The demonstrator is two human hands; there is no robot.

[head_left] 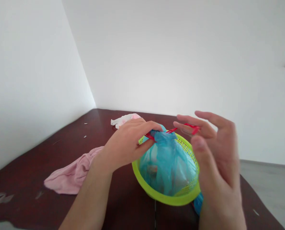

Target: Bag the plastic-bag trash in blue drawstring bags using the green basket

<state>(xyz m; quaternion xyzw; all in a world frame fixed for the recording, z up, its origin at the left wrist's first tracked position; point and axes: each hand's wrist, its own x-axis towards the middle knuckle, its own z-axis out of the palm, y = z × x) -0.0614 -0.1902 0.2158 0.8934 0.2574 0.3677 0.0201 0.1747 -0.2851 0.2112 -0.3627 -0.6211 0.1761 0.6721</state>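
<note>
A blue translucent plastic bag point(168, 163) sits in a yellow-green plastic basket point(166, 201), with some items dimly visible through the film. Its gathered neck is pinched between the thumb and fingers of my left hand point(132, 137), where part of a red drawstring also shows. The red drawstring point(172, 130) stretches from the bag's neck to my right hand point(216, 150) and runs among its fingers. Those fingers are spread, with the thumb apart from them. My right hand is slightly blurred, and it partly hides the basket's right side.
A pink cloth point(75, 175) lies on the dark red table point(61, 150), left of my left forearm. Behind my left hand is a white and pink crumpled item point(123, 120). A blue item point(198, 204) shows beside the basket, partly hidden. White walls stand behind and left.
</note>
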